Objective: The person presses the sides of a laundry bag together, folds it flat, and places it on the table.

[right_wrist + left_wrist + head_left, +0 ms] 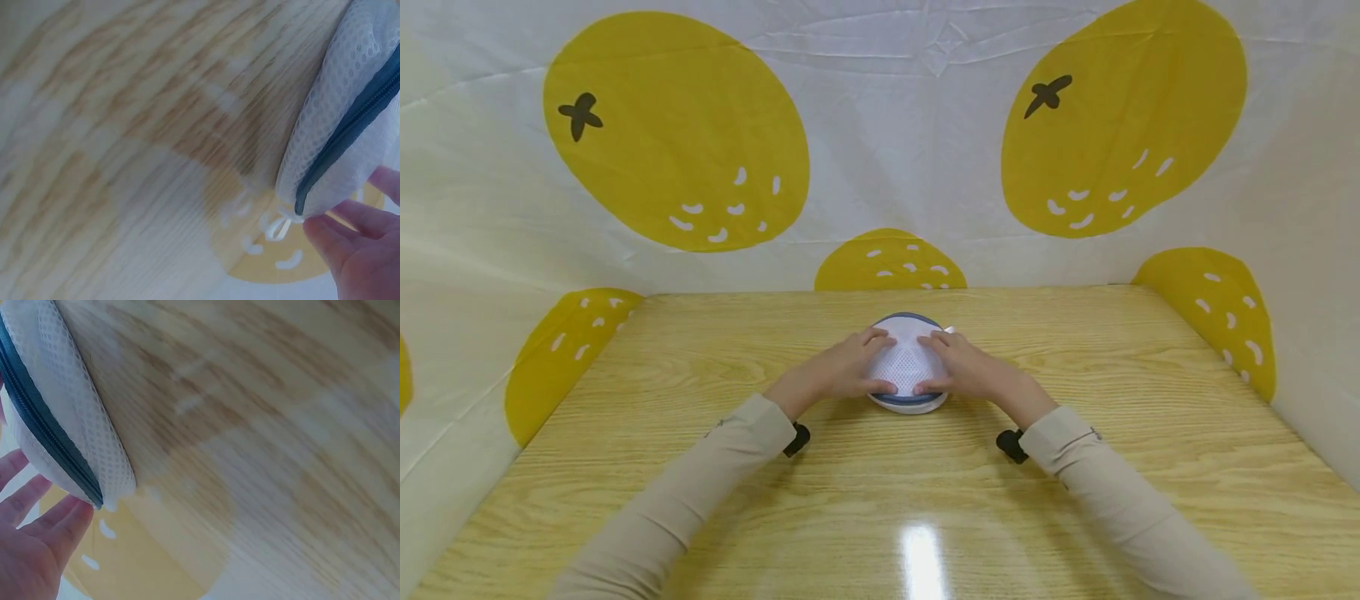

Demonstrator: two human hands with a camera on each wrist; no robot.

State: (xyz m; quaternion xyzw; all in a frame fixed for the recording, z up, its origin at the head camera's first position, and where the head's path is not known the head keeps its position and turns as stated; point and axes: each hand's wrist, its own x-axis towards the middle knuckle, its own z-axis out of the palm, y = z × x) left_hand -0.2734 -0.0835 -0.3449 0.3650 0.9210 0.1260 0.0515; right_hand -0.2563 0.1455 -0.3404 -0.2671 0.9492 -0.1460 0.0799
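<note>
A white mesh laundry bag (907,367), rounded and puffed up, is at the table's far middle. Round its side runs a blue-grey zipper (49,425), which looks closed along the part I can see. My left hand (847,368) grips the bag from the left, fingers on top and thumb at the near side. From the right, my right hand (968,368) holds it in the same way, with a gap between the two hands. A small white loop (279,229) hangs by the zipper's end near the right fingertips. Whether the bag's underside touches the table cannot be told.
The wood-grain table (700,350) spreads out around the bag. White cloth (895,150) printed with big yellow fruit closes in the back and both sides. Each wrist wears a small black camera mount (1012,446). A bright light reflection lies on the table's near part.
</note>
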